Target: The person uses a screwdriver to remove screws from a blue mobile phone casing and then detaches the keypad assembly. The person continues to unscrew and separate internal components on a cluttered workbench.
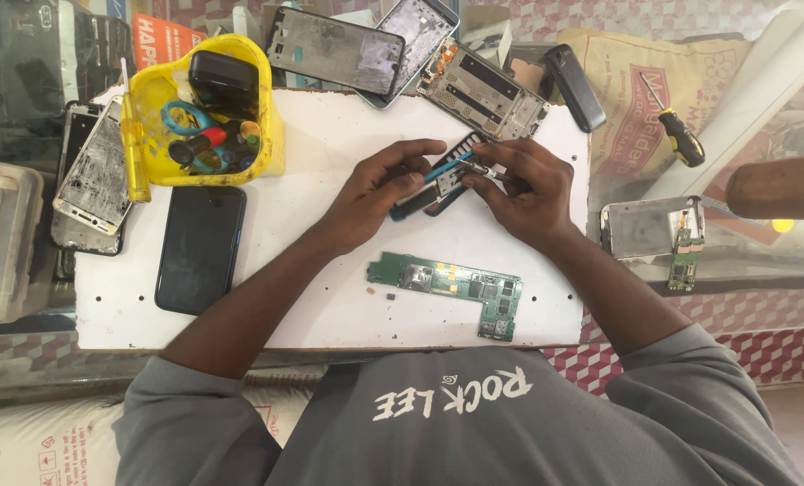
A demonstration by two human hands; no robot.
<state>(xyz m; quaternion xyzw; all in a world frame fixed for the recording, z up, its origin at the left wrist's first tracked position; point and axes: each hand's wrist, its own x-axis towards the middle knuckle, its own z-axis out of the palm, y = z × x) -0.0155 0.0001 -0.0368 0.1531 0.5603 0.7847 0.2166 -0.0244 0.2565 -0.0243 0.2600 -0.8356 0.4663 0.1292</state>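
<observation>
Both hands cover most of the small phone [438, 180], so its middle is hidden, and the tool tip under the right hand [519, 189] is too small to tell. The clear box [1, 238] is cut by the left edge.

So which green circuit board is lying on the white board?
The long L-shaped green circuit board below the hands lies on the white board. The small green one sits off it, at right.

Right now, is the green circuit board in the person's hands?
No, the green circuit board lies on the white board, apart from both hands, which hold a small phone.
</observation>
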